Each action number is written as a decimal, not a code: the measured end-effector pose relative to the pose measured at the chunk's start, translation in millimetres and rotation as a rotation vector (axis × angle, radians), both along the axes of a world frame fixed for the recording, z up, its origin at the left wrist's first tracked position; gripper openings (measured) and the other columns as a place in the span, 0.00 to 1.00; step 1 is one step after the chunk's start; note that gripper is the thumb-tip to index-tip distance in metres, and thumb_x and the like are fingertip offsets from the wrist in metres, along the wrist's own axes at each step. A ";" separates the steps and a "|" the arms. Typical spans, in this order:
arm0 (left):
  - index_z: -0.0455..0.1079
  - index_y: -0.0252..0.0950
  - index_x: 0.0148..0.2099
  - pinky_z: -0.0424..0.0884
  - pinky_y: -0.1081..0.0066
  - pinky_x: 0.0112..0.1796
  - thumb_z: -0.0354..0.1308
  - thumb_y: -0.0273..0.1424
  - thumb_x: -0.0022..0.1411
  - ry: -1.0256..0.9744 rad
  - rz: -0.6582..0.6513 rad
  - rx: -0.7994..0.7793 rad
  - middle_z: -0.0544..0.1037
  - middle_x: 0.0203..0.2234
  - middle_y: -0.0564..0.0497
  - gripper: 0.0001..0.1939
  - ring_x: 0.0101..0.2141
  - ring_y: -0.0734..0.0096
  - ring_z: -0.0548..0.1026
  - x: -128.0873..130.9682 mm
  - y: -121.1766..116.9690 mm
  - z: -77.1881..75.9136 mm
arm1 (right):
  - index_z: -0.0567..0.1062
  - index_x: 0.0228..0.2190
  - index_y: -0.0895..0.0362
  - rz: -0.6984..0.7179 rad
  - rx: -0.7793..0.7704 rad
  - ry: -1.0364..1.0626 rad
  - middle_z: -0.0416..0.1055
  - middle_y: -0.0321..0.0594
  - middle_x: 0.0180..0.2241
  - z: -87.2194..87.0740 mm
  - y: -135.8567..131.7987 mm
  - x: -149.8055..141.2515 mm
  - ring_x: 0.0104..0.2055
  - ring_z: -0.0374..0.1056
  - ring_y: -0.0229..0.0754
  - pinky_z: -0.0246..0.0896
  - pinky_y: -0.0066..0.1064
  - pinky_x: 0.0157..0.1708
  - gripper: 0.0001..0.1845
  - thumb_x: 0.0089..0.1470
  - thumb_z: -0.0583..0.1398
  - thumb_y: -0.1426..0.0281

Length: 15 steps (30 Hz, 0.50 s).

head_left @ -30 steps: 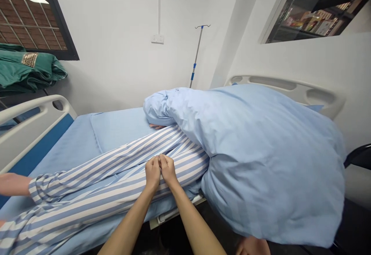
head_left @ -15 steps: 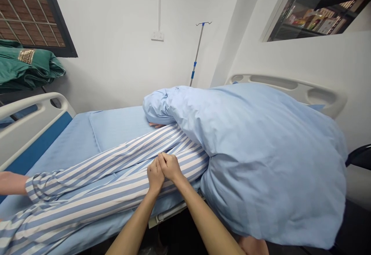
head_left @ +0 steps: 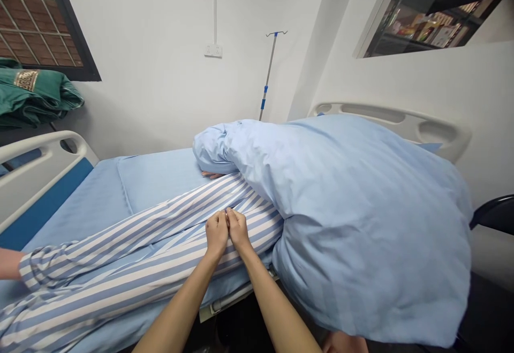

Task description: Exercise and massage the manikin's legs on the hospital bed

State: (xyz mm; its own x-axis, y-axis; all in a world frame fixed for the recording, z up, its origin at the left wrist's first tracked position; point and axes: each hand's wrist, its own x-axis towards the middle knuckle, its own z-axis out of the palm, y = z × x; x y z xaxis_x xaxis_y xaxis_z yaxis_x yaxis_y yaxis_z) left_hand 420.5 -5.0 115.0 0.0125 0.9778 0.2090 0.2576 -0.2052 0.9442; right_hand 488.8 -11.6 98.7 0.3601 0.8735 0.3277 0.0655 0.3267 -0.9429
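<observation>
My left hand [head_left: 217, 231] and my right hand [head_left: 237, 228] are closed, side by side with thumbs and knuckles touching. They are over the thigh of the striped trousers [head_left: 132, 283], worn by a figure lying on the bed; I cannot tell whether it is a person or a manikin. What my curled fingers hold, if anything, is hidden. To their right, a bunched light-blue quilt [head_left: 361, 208] covers the figure's upper body. Fingertips of a hand [head_left: 212, 174] show under the quilt's far edge. A bare ankle [head_left: 10, 263] emerges from the trouser leg at far left.
The blue bed sheet [head_left: 160, 173] lies between the footboard [head_left: 48, 149] and headboard [head_left: 445, 128]. An IV pole [head_left: 267, 77] stands behind the bed. Folded green cloth [head_left: 48, 93] is at left, a dark chair [head_left: 496, 213] at right. A rounded bare shape [head_left: 345, 342] shows below the quilt.
My hands have drawn slightly apart from a clasp, with the right one no longer overlapping the left. The whole view has shifted a little, so the surroundings sit further left.
</observation>
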 end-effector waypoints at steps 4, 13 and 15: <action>0.51 0.37 0.17 0.52 0.74 0.24 0.43 0.35 0.58 0.008 0.045 0.020 0.59 0.13 0.56 0.18 0.19 0.77 0.58 12.2 -0.5 -3.8 | 0.54 0.16 0.56 -0.028 -0.008 0.105 0.48 0.29 0.16 -1.8 2.3 4.5 0.20 0.45 0.31 0.44 0.25 0.20 0.20 0.53 0.50 0.60; 0.56 0.37 0.20 0.52 0.73 0.26 0.39 0.35 0.61 0.219 0.095 0.073 0.67 0.16 0.53 0.18 0.21 0.75 0.61 12.2 -4.2 -15.6 | 0.56 0.16 0.56 -0.068 -0.065 -0.148 0.52 0.30 0.15 5.2 0.8 8.1 0.20 0.49 0.32 0.45 0.25 0.21 0.21 0.54 0.48 0.59; 0.58 0.37 0.22 0.53 0.73 0.27 0.38 0.34 0.61 0.260 0.077 0.068 0.70 0.19 0.52 0.18 0.22 0.74 0.64 11.9 -3.7 -15.2 | 0.57 0.15 0.56 -0.101 -0.082 -0.390 0.55 0.31 0.14 10.9 -0.1 14.9 0.20 0.50 0.33 0.43 0.26 0.22 0.21 0.55 0.47 0.60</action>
